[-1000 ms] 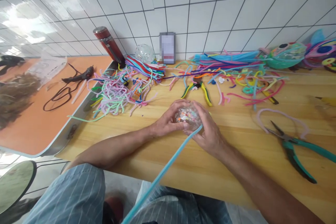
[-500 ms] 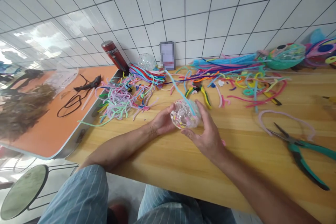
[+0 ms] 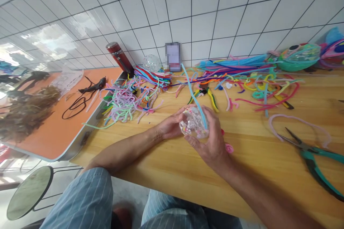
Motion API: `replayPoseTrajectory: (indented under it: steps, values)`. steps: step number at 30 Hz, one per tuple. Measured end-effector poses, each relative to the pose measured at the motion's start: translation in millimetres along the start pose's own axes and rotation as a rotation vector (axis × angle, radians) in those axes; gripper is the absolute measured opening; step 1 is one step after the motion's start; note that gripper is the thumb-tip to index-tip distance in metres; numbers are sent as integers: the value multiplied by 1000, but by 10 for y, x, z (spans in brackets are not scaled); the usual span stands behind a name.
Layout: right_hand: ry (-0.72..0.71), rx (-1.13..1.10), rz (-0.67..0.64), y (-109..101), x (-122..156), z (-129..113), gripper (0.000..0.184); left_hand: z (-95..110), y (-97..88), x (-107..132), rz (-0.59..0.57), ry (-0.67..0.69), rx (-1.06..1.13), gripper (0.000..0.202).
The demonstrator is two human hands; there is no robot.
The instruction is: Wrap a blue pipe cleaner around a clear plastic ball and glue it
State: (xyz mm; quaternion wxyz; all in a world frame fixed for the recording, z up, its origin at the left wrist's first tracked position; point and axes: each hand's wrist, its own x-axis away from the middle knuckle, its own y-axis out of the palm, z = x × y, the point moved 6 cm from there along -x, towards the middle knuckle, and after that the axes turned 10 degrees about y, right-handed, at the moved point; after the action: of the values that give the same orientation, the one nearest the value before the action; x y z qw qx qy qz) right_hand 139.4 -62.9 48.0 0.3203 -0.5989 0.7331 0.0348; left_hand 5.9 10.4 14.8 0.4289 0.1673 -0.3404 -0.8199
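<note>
A clear plastic ball (image 3: 194, 123) with coloured specks and crinkled shiny film is held between both hands above the wooden table. My left hand (image 3: 173, 124) grips its left side, fingers curled round the back. On the right, my right hand (image 3: 213, 137) clasps it with the thumb across the front lower edge. A light blue pipe cleaner (image 3: 194, 94) runs along the ball's right side and sticks up and away past its top. Just beside my right hand lies a small pink coil (image 3: 229, 148) on the table.
Cut pipe cleaners (image 3: 122, 102) lie heaped at the left. Yellow-green pliers (image 3: 212, 98) are beyond the ball, and teal-handled pliers (image 3: 309, 154) lie right. Along the tiled wall stand a red flask (image 3: 120, 59), another clear ball (image 3: 152, 63), a phone (image 3: 173, 57) and a green fish-like craft (image 3: 298, 58).
The ball has turned in my hands, and the blue pipe cleaner on it now stands more to the right. The pink coil shows more fully. The view has shifted slightly.
</note>
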Motion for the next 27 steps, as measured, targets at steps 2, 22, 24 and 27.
replayPoseTrajectory:
  steps: [2,22,24,27]
  values:
    - [-17,15,-3,-10,-9,0,86,11,13,5,-29,7,-35,72]
    - [-216,147,-23,44,-16,-17,91,24,76,108,-3,124,-255,76]
    - [-218,145,-22,52,-2,-3,91,1,66,115,13,119,-230,74]
    - [-205,138,-24,65,18,23,92,-24,44,128,33,109,-201,75]
